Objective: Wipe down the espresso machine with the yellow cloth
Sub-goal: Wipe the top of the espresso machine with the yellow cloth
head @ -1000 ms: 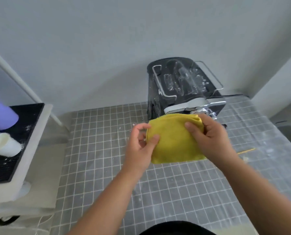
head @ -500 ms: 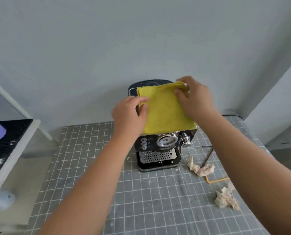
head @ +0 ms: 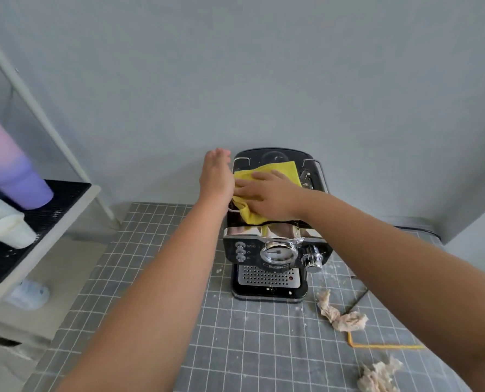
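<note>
The right hand (head: 266, 193) lies flat on a yellow cloth (head: 280, 172), fingers straight and spread, pressing it onto the top of a black and chrome espresso machine (head: 275, 250). The cloth covers the middle and left of the machine's top; one corner reaches toward the back, and a fold hangs over the front edge below the palm. The left hand (head: 215, 176) is at the machine's upper left edge, just beside the cloth. It is seen from the back with its fingers reaching away from the camera, and whether they hold anything cannot be told. Both bare forearms stretch in from the bottom of the view.

The espresso machine stands on a desk (head: 235, 349) covered by a grey mat with a white grid, close to a pale grey wall (head: 235, 66). Its front shows a round gauge (head: 276, 254), three small buttons to the left of it, a chrome knob (head: 312, 260) to the right, and a perforated metal drip tray (head: 266, 277) below.

On the desk to the right of the machine lie two crumpled brownish paper wads (head: 346, 318) with a thin yellow strip (head: 385, 346) between them. White specks dot the mat around the machine.

At far left a white shelf (head: 51, 230) carries a black mat holding a purple tumbler (head: 15, 176) and white cups (head: 9, 230).
</note>
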The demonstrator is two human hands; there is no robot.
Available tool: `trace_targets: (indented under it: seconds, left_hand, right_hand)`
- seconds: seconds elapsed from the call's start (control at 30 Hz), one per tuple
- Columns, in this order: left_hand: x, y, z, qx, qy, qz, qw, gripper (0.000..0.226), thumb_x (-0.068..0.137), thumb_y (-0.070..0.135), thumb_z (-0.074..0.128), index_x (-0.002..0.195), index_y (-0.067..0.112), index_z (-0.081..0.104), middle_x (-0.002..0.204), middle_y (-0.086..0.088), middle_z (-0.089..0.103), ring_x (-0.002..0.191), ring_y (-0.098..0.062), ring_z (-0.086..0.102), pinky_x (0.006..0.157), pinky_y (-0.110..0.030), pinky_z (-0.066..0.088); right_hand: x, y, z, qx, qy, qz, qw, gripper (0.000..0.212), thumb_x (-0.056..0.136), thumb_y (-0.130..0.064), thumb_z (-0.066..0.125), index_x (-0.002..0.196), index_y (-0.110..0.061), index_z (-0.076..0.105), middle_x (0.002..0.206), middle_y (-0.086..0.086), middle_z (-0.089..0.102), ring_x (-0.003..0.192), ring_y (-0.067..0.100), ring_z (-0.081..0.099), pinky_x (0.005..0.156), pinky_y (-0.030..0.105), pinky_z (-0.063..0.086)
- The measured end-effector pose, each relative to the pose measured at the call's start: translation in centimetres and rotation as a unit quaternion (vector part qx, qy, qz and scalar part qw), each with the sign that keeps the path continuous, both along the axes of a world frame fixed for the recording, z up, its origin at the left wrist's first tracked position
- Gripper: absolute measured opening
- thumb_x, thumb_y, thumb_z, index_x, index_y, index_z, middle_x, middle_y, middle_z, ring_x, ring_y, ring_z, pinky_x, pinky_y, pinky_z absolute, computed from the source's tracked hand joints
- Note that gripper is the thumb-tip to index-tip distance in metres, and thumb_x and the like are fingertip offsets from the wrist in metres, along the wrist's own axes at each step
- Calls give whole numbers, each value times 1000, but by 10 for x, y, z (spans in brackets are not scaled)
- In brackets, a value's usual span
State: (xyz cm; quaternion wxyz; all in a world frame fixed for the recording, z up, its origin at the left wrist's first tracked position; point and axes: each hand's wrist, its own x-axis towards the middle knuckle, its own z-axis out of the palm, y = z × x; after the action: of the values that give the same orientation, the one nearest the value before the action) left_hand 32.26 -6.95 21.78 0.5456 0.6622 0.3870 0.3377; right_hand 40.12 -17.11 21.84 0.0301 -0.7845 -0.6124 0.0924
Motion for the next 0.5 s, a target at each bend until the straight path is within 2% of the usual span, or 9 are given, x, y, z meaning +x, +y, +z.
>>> trace_targets:
  seconds: [0.1,0.17,0.23,0.33,0.4,0.5]
  left_hand:
    - [8,-2,-2,6,15,17,1000,32,99,40,24,91,28,53,103,6,58,115,-26,47,98,-43,39]
    - [10,0,-6,42,59,40,997,36,99,39,25,101,22,56,113,1,59,120,-29,43,101,-45,36]
    - [10,2,-11,95,143,77,982,35,100,37,28,110,17,56,122,-3,58,125,-29,37,104,-43,31]
    - [7,2,-16,118,222,87,964,25,98,32,33,110,24,55,127,1,55,130,-27,32,112,-43,21]
    - [6,7,-20,120,253,74,957,26,97,30,34,114,28,54,132,2,52,134,-25,27,114,-44,15]
    - [7,11,-22,143,279,59,948,31,99,32,31,123,29,49,140,1,45,139,-26,21,115,-48,7]
  right_hand:
    - [5,16,2,32,0,-10,999,39,98,-42,34,137,-43,43,143,-16,44,141,22,25,113,41,14]
    - [7,27,3,26,-20,-41,999,40,97,-40,32,132,-37,49,136,-11,48,136,28,28,109,44,21]
    - [9,38,2,14,-39,-85,996,39,96,-40,28,126,-36,52,135,-11,45,128,32,30,104,44,26]
    - [9,43,0,19,-55,-107,993,38,97,-42,25,125,-38,50,135,-13,43,121,34,31,99,44,28]
    - [8,36,-1,7,-42,-79,996,39,96,-46,26,129,-42,47,141,-15,39,126,35,27,102,45,23]
    - [3,17,1,-5,1,-48,999,45,91,-53,34,135,-50,40,154,-25,19,138,32,16,109,46,12]
